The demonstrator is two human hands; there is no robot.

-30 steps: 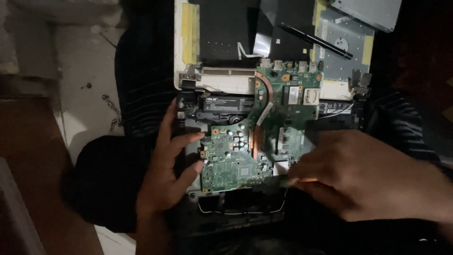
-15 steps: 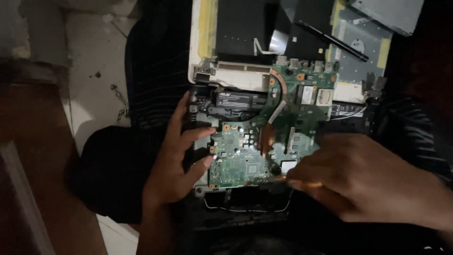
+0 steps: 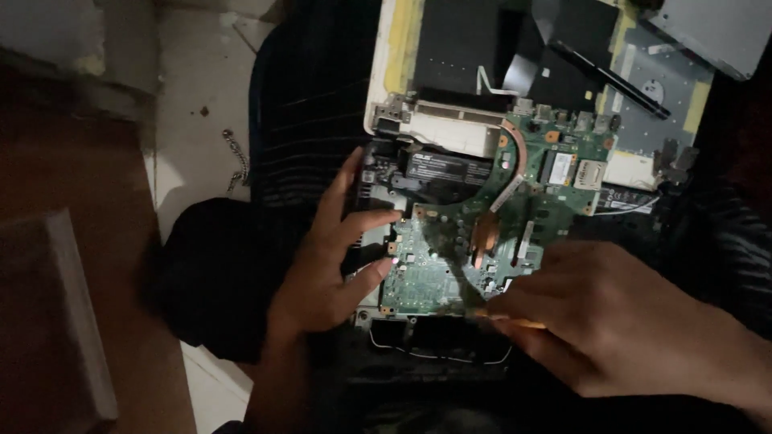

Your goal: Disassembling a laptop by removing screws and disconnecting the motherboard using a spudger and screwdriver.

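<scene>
Left hand (image 3: 322,269), fingers spread open, rests on green laptop circuit board (image 3: 450,257) mid-frame. Right hand (image 3: 619,321) pinches thin orange-handled tool (image 3: 515,322). Copper heat pipe (image 3: 515,165) above; black stylus (image 3: 615,76) upper right.

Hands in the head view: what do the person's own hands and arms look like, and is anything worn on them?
Both are bare. The left hand shows no glove, ring or watch, and its forearm is uncovered down to the frame edge. The right hand is likewise ungloved with no visible jewellery; its wrist runs out of frame with no sleeve showing. Dim light hides finer detail.
</scene>
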